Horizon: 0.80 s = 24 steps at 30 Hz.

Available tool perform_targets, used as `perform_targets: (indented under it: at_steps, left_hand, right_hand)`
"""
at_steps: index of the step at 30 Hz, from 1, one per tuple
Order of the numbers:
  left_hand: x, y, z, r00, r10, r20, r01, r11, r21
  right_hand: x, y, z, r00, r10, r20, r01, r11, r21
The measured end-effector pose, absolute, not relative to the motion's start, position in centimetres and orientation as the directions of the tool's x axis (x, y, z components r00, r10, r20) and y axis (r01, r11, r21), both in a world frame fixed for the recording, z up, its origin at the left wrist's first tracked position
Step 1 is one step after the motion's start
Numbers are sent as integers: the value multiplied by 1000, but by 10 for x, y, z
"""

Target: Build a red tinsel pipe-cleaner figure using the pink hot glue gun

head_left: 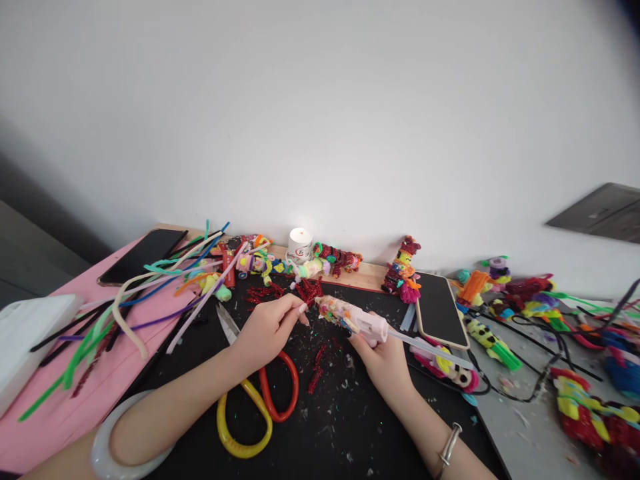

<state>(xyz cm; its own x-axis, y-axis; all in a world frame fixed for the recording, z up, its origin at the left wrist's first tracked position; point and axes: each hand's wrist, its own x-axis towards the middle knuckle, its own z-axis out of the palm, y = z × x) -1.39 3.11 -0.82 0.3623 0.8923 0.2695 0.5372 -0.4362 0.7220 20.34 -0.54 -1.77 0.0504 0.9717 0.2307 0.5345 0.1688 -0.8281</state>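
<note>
Two hands busy: left hand (270,328) pinches soft, light red tinsel pipe-cleaner piece (310,291); right hand (381,357) grips pink sticker-covered glue gun (356,321) by its handle.

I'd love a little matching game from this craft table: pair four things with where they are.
Things:
1. glue gun
2. scissors
3. white candle
4. red glittery piece

Places:
A. by the wall at the back
B. held in the right hand
C. at the fingertips of the left hand
D. lying on the black mat under the left wrist

Pairs: 1-B, 2-D, 3-A, 4-C
</note>
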Motion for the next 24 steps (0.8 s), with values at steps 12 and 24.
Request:
perform_targets:
  at_steps: [12,24]
  left_hand:
    - [-14,30,-7,357,893,275,539,-437,720]
    - [-14,30,-8,358,895,267,540,-432,723]
  right_hand:
    - [205,-5,-18,48,962,268,578,192,-793]
    - [202,-5,-13,55,955,292,565,211,-798]
